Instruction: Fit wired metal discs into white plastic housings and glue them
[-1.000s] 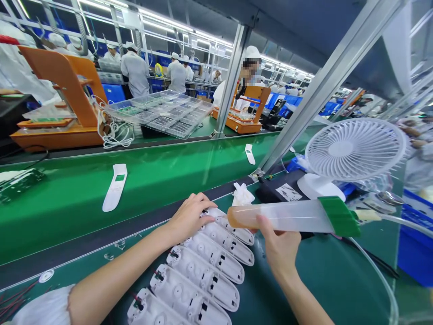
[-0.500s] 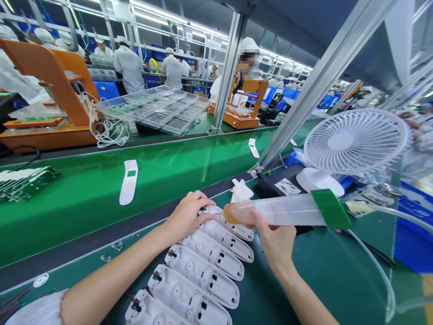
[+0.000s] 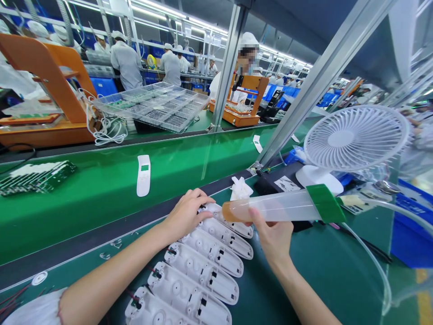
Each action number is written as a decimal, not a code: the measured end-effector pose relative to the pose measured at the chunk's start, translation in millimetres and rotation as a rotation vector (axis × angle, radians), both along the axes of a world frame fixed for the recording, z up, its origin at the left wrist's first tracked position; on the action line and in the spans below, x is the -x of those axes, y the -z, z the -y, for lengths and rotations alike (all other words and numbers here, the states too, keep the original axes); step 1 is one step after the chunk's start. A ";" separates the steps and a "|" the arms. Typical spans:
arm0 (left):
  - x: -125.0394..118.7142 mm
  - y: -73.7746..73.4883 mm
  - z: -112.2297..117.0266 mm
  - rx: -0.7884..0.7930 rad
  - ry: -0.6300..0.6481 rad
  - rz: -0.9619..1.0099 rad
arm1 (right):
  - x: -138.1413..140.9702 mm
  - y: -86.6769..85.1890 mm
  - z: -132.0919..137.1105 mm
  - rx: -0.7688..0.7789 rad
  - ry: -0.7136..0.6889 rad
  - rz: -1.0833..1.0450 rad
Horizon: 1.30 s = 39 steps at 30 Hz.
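My right hand (image 3: 275, 239) is wrapped round a large translucent glue syringe (image 3: 282, 206), its amber end to the left and a green cap with a clear hose to the right. The syringe is nearly level, its amber end over the far end of a row of white plastic housings (image 3: 199, 271). My left hand (image 3: 189, 212) grips the upper end of the farthest white housing (image 3: 214, 208) between thumb and fingers. The syringe's tip is too small to make out clearly. Several housings lie side by side, hollow side up, with small black parts and wires at their ends.
Behind the bench a green conveyor belt (image 3: 101, 180) carries white covers (image 3: 144, 176) and a stack of circuit boards (image 3: 37, 176). A white fan (image 3: 355, 140) stands at the right, beside crumpled tissue (image 3: 241, 188) and a slanting metal post (image 3: 304, 85). A person (image 3: 248, 49) sits across the belt.
The covers and circuit boards on the belt have shifted to the right. Both hands keep almost the same place; the syringe's capped end has moved slightly left and up.
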<state>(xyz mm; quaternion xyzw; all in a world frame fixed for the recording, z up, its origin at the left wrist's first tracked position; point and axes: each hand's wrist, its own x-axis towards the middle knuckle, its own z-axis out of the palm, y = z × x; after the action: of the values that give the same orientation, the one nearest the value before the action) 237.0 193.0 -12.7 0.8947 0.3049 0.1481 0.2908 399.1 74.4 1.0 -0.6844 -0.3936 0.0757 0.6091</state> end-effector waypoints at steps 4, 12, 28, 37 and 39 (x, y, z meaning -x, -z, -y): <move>0.5 -0.2 0.5 -0.001 0.001 0.001 | 0.2 -0.6 1.0 0.003 -0.026 0.007; 0.2 1.8 2.1 -0.032 -0.014 0.029 | -3.5 -1.1 3.9 0.027 -0.017 0.026; 0.2 -0.8 0.3 -0.009 0.002 -0.015 | -2.8 0.2 0.3 -0.019 0.024 0.059; 0.7 0.2 1.6 -0.012 -0.008 -0.005 | -2.9 -0.5 0.1 -0.014 0.028 0.058; 1.1 0.1 1.8 -0.019 -0.007 -0.001 | -3.6 -1.3 1.4 -0.017 0.033 0.053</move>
<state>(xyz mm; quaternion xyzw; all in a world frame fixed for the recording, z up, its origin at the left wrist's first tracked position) 236.0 191.2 -12.8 0.8965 0.3066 0.1515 0.2815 402.6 73.0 2.3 -0.6875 -0.3989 0.0441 0.6052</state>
